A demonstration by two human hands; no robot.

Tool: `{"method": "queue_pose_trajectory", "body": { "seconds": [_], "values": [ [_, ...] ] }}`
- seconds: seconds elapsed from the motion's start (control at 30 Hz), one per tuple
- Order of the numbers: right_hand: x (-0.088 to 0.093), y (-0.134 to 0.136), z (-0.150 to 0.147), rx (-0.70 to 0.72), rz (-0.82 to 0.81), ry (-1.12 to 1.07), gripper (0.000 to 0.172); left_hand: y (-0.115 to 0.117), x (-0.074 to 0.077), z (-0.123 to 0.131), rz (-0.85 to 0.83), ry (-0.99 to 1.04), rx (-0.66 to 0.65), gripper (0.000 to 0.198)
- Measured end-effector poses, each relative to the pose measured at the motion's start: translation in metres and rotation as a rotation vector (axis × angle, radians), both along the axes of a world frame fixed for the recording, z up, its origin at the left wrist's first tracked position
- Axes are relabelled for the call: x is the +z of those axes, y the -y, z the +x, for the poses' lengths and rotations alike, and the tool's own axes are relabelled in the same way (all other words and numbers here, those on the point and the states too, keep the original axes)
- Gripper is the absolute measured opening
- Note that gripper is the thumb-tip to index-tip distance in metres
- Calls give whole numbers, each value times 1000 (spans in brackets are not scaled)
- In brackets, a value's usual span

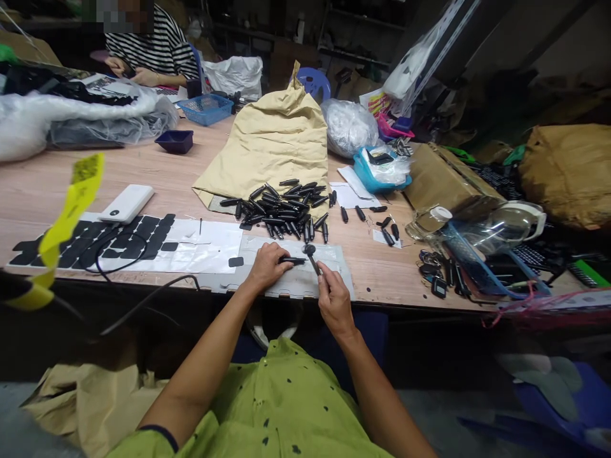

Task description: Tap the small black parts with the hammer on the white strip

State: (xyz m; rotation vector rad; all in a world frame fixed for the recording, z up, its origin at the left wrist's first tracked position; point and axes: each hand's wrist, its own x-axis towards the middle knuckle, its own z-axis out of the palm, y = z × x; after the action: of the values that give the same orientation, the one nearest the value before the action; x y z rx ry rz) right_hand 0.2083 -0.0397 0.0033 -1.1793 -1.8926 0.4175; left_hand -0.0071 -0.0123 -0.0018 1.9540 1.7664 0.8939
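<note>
My left hand [267,264] is closed on a small black cylindrical part [292,260], held flat over a pale plastic sheet [334,257] at the table's near edge. My right hand [334,302] pinches a thin dark tool [312,257] whose round tip meets the end of that part. Just beyond lies a pile of several similar black parts [281,207], with a few more loose parts [387,229] scattered to the right.
A sheet with black square pads [119,238], a white power bank [126,202] and black cable lie at left. A tan cloth bag [272,143], blue trays [206,108], plastic bags and a cluttered bin [477,248] surround. A person in stripes sits far left.
</note>
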Motion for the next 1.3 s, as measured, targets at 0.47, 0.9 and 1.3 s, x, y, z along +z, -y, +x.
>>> {"method": "queue_pose_trajectory", "body": {
  "seconds": [0.47, 0.9, 1.3],
  "values": [
    [2, 4, -5, 76, -33, 29, 41, -2, -6, 2, 9, -9, 26, 14],
    [5, 4, -17, 102, -13, 117, 41, -2, 0, 5, -37, -11, 25, 8],
    [-10, -30, 8, -251, 197, 463, 30, 0, 6, 8, -9, 29, 135, 16]
  ]
}}
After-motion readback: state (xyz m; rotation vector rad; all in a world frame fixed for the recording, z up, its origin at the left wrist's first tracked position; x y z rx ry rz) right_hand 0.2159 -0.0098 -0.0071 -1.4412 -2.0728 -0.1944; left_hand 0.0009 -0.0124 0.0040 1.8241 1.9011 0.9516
